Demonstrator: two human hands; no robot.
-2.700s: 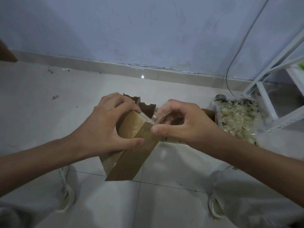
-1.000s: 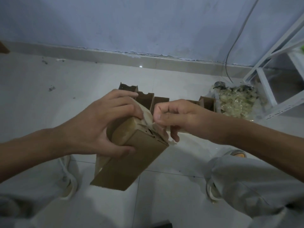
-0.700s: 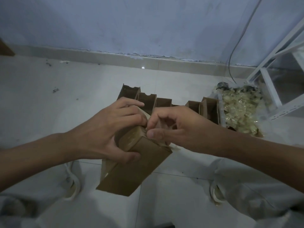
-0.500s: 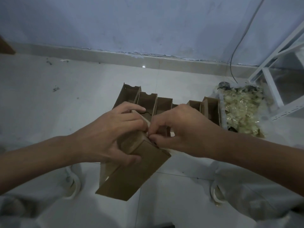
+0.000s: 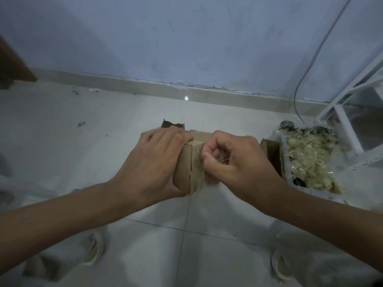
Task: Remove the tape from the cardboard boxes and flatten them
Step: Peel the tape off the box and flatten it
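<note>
Left hand: the left hand (image 5: 153, 162) wraps around the small cardboard box (image 5: 184, 168) from its left side, fingers curled over the top edge and thumb underneath, gripping it firmly.
Right hand: the right hand (image 5: 232, 162) is closed into a tight curl against the box's right end, thumb and fingertips pinched together on what looks like a strip of tape (image 5: 196, 162); motion blur makes the exact pinch hard to confirm.
Held box: raised above the tiled floor (image 5: 62, 152) between both hands, in front of the person, its end face turned toward the camera.
Tape: a pale, translucent band runs down the box's end face, touching the right fingers.
Other boxes: more open cardboard boxes (image 5: 271, 154) stand on the floor behind the hands, mostly hidden by them; one notched flap (image 5: 173, 123) shows above the left hand.
Container: a clear plastic bin (image 5: 310, 162) of crumpled used tape sits just right of those boxes.
Surroundings: white metal rack (image 5: 352, 112) at far right, a cable (image 5: 310, 65) hanging down the blue wall.
Writing: none legible on the box or bin.
</note>
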